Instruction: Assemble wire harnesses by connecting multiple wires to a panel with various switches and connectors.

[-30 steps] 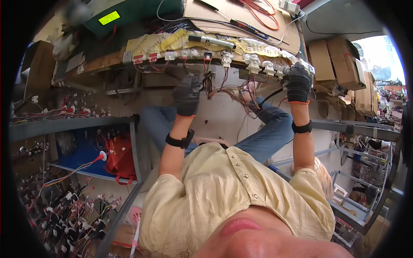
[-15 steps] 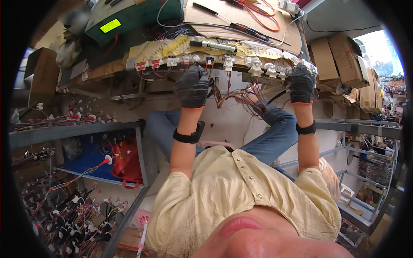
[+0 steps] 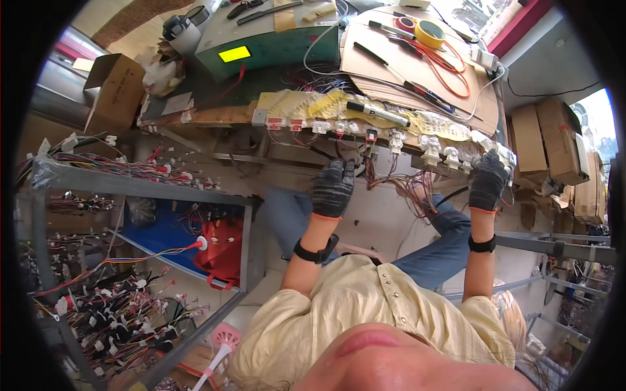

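My left hand (image 3: 333, 188), in a dark grey knit glove, is closed just below the connector row, with thin wires (image 3: 351, 154) running down to its fingertips. Close above it are a small red-and-white connector (image 3: 340, 128) and a black one (image 3: 371, 135). My right hand (image 3: 489, 181), gloved alike, is closed at the right end of the row; what its fingers hold is hidden. Between the hands, white connectors (image 3: 430, 148) are fixed along the bench edge, and a loose bundle of brownish wires (image 3: 385, 176) hangs below.
A marker (image 3: 378, 113) lies on the taped bench edge. Behind are a green box with a lit display (image 3: 235, 53), cardboard (image 3: 365, 39) with an orange cable (image 3: 450, 85), and yellow tape (image 3: 430, 30). Wire harnesses (image 3: 124, 313) fill the left rack; cartons (image 3: 557, 140) stand right.
The whole view has shifted, bringing more of the bench top into sight. My left hand has drawn back from the connectors towards me. My right hand stays at the row's right end.
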The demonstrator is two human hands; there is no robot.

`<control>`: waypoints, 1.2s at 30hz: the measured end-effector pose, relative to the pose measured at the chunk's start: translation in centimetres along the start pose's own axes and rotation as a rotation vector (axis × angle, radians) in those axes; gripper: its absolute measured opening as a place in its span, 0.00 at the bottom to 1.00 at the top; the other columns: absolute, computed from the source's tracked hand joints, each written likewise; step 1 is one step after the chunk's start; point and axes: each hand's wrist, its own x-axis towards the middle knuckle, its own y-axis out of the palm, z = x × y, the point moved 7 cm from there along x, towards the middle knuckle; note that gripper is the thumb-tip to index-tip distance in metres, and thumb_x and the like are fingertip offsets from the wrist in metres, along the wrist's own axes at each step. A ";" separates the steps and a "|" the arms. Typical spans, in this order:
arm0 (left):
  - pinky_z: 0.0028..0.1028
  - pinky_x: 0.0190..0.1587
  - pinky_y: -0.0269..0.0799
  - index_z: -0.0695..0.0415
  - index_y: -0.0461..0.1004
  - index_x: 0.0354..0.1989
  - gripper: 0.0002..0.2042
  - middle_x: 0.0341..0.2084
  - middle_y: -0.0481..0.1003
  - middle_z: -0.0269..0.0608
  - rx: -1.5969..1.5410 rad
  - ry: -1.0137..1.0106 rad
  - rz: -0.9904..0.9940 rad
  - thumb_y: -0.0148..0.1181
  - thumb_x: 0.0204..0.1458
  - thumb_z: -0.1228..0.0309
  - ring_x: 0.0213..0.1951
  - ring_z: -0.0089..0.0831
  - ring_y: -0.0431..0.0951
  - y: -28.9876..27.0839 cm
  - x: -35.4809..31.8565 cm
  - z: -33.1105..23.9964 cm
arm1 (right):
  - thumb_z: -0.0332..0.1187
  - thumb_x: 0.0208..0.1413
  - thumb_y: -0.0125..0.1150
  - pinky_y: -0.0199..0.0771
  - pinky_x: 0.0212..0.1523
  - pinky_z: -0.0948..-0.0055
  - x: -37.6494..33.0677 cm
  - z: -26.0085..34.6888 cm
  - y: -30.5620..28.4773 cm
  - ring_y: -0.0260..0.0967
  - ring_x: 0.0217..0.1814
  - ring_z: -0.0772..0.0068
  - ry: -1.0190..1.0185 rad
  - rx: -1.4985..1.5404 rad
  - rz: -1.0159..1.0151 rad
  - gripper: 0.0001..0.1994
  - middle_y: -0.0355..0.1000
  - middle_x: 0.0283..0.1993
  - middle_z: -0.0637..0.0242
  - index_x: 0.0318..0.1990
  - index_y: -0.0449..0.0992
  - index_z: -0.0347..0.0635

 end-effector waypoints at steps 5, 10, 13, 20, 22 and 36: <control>0.44 0.30 0.69 0.59 0.75 0.29 0.13 0.20 0.74 0.54 -0.065 -0.024 0.042 0.55 0.53 0.61 0.24 0.52 0.75 -0.3 -1.9 3.0 | 0.39 0.45 0.62 0.70 0.30 0.58 0.3 0.9 -0.7 0.71 0.27 0.55 -0.026 -0.005 -0.063 0.17 0.73 0.27 0.57 0.42 0.75 0.42; 0.44 0.29 0.69 0.61 0.75 0.27 0.13 0.20 0.74 0.55 -0.115 -0.050 -0.001 0.56 0.53 0.62 0.24 0.52 0.74 -0.9 -3.5 6.3 | 0.34 0.50 0.55 0.71 0.31 0.58 0.6 0.6 -1.9 0.71 0.29 0.56 -0.036 0.064 0.045 0.15 0.74 0.30 0.57 0.45 0.73 0.39; 0.43 0.31 0.70 0.58 0.77 0.30 0.14 0.22 0.75 0.55 -0.115 -0.099 0.035 0.54 0.54 0.59 0.26 0.52 0.75 -1.1 -3.7 8.0 | 0.25 0.52 0.48 0.73 0.41 0.61 0.5 0.5 -1.7 0.72 0.39 0.54 -0.158 -0.042 0.168 0.18 0.72 0.43 0.52 0.52 0.69 0.36; 0.31 0.44 0.71 0.60 0.72 0.44 0.11 0.40 0.75 0.46 -0.673 -0.236 -0.506 0.54 0.56 0.69 0.40 0.33 0.76 -4.4 2.3 13.3 | 0.34 0.52 0.58 0.60 0.60 0.59 -2.2 -1.6 -7.3 0.62 0.59 0.49 0.044 0.488 -0.159 0.23 0.66 0.55 0.46 0.55 0.67 0.34; 0.29 0.48 0.69 0.60 0.70 0.49 0.14 0.44 0.73 0.44 -0.910 -0.235 -0.514 0.53 0.57 0.70 0.45 0.28 0.74 -4.1 4.3 15.6 | 0.41 0.51 0.64 0.59 0.60 0.59 -5.4 -3.1 -7.9 0.62 0.60 0.53 0.160 0.343 -0.432 0.28 0.66 0.56 0.49 0.56 0.66 0.34; 0.30 0.52 0.65 0.65 0.71 0.50 0.16 0.48 0.71 0.48 -0.693 -0.225 -0.176 0.50 0.59 0.66 0.49 0.35 0.71 -3.0 6.5 16.8 | 0.46 0.59 0.53 0.65 0.30 0.78 -8.1 -7.3 11.6 0.66 0.32 0.78 0.895 1.494 0.330 0.19 0.74 0.35 0.70 0.46 0.75 0.39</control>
